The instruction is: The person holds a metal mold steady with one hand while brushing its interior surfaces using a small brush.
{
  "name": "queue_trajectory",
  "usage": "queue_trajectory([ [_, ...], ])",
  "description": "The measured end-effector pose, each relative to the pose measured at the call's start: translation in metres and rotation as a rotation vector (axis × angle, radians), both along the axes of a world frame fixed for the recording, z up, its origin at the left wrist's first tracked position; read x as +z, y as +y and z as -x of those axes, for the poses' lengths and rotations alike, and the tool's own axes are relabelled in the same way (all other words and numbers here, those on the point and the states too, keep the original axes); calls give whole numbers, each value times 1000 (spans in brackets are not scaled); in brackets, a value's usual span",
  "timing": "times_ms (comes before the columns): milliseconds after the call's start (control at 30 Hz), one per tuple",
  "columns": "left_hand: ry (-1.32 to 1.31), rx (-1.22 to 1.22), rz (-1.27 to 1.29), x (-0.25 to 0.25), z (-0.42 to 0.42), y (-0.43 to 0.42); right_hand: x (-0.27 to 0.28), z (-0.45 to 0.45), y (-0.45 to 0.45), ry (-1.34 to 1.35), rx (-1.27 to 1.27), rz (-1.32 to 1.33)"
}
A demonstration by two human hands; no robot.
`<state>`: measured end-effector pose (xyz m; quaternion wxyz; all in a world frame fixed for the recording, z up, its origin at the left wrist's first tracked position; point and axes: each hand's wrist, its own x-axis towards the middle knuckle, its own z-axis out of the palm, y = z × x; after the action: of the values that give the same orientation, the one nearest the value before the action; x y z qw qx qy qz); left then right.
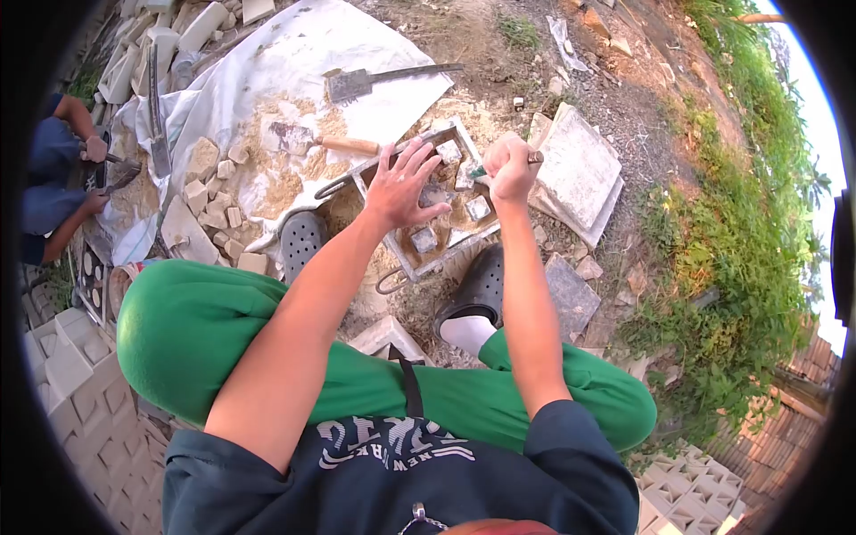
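Between my feet lies a rectangular metal mould [473, 236] with wire loop handles and several pale square blocks inside. My left hand [406, 185] is open over the mould's left part, fingers spread and palm down; whether it touches the mould I cannot tell. My right hand [512, 169] is closed in a fist at the mould's right edge, around a small hand tool [535, 157] with a brownish handle end. A green part of it shows on the fist's left side, near a block. Its working end is mostly hidden.
A wooden-handled trowel [348, 144] and a flat metal spatula [349, 86] lie on a white sheet [267, 62] with sandy material. Stone slabs [580, 169] stand right, rubble [209, 196] left. Another person's hands [95, 149] hold a tool at far left.
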<state>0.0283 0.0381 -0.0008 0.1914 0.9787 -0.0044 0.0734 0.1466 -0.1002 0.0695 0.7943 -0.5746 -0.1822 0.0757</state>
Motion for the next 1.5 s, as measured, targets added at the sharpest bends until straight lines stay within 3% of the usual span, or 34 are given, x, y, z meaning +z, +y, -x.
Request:
queue_trajectory([
  [100, 4, -11, 26, 0, 1, 0, 23, -11, -3, 247, 27, 7],
  [167, -12, -16, 31, 1, -3, 3, 60, -12, -4, 60, 76, 21],
  [333, -10, -19, 40, 2, 1, 1, 166, -4, -8, 78, 14, -114],
  [433, -11, -14, 47, 1, -1, 1, 141, -4, -10, 164, -65, -124],
  [500, -9, -11, 52, 0, 1, 1, 65, -2, -2, -26, -132, 130],
  [533, 3, -11, 39, 0, 1, 2, -21, -8, -7, -21, -65, 74],
  [567, 12, -17, 26, 2, 1, 2, -5, 1, -3, 141, -78, -37],
  [667, 21, -16, 24, 5, 1, 2, 18, -1, 1, 199, -30, 31],
  [767, -9, -8, 47, 1, 1, 1, 64, -5, 2, -17, 76, 40],
  [833, -1, -6, 44, -1, 3, 0, 123, 6, 7, 10, 5, -23],
  [933, -7, -22, 44, -2, 1, 1, 156, 3, -2, 85, 35, -130],
  [1000, -20, -25, 58, -3, 1, 1, 136, 7, 6, 125, -140, -84],
  [1033, -22, -24, 58, -3, 0, 2, 109, 6, 5, 64, -95, -36],
  [1100, 47, -33, 4, -4, 0, 2, 8, 5, 5, -204, -93, 149],
  [1133, 45, -36, 6, -4, 2, 0, -14, 19, 9, -47, -108, 123],
  [1167, 46, -43, 28, -4, 2, 0, 4, 22, 13, 109, -88, 94],
  [1267, -21, -37, 41, -5, 3, 1, 18, 15, 14, 72, -36, 138],
  [1400, -193, -58, 89, -9, -1, -3, 53, 11, -2, 50, -89, -60],
  [1467, -19, 51, 248, 1, -10, -9, 66, 17, -12, 20, -118, -94],
  [1500, -113, 153, 276, 2, -16, -19, 70, 19, -15, 12, -148, -108],
])
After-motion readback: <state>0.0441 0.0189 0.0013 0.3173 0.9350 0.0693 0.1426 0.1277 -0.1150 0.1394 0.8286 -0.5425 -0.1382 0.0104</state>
